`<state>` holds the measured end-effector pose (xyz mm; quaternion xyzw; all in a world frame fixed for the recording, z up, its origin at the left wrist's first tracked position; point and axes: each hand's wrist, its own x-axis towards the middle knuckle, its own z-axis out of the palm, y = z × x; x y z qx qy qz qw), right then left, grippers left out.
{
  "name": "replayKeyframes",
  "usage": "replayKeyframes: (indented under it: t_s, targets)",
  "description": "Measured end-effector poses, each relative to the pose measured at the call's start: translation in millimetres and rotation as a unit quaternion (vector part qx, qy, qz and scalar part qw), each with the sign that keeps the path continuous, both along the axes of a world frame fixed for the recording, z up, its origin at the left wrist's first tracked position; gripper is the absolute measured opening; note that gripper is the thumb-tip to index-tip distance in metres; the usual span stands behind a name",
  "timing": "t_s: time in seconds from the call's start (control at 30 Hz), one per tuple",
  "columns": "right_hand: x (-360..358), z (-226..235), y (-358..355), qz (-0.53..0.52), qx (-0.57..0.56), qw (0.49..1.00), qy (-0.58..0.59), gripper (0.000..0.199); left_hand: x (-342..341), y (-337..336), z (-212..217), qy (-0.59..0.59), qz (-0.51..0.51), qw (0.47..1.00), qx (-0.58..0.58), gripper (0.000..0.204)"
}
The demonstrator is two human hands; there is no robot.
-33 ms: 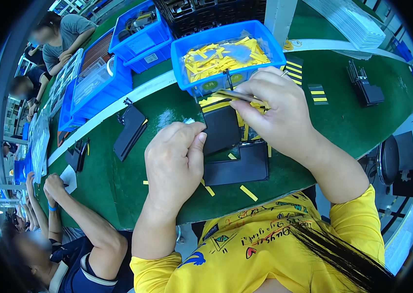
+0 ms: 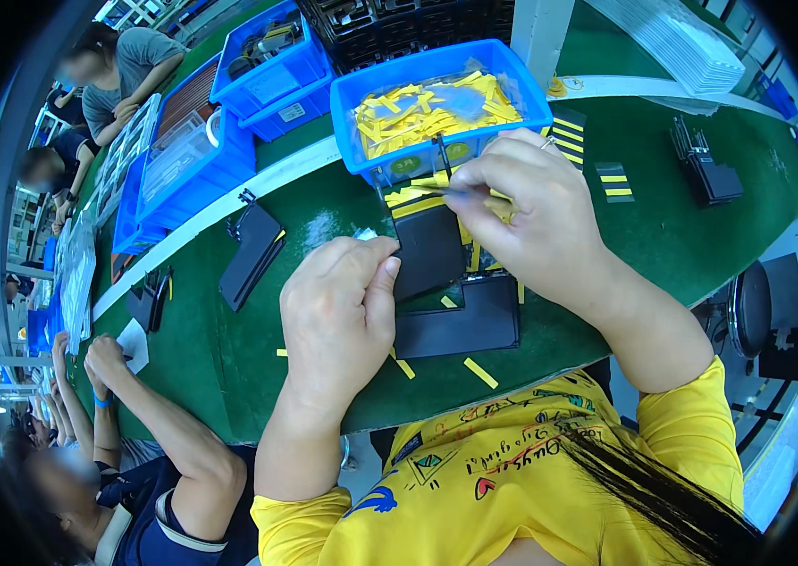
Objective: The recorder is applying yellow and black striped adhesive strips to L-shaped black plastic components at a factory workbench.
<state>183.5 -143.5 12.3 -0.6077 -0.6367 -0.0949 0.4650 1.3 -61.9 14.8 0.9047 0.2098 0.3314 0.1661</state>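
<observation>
A bin of strips [image 2: 436,104] sits at upper centre; below it two flat panels [image 2: 460,321] lie on the mat [image 2: 682,226], with another bin [image 2: 271,61] at upper left.

There is one view. The camera sits on the person's head and looks down and forward at the green desk [image 2: 701,226]. It is close: the left hand [image 2: 337,316] and right hand [image 2: 536,212] fill the middle, and the arms come in from the bottom edge. The picture is round like a fish's eye, so the desk's straight edges bend near the rim.
</observation>
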Motion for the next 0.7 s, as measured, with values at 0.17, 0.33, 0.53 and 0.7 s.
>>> replayKeyframes:
  t_s: [0.17,0.33,0.53,0.7]
  targets:
    - [-1,0,0,-0.002,-0.001,0.998,-0.064,0.010,1,-2,0,0.006,-0.002,0.999,0.036,0.010]
    - [-7,4,-2,-0.024,0.030,0.999,0.026,0.009,-4,7,-2,0.012,0.028,0.999,0.020,0.009]
    - [-5,0,-1,0.201,-0.173,0.882,0.390,0.021,-2,11,-1,-0.023,0.015,0.994,-0.106,0.011]
    - [-10,1,-4,0.184,-0.227,0.925,0.244,0.015,2,17,-8,-0.146,0.027,0.984,-0.096,0.030]
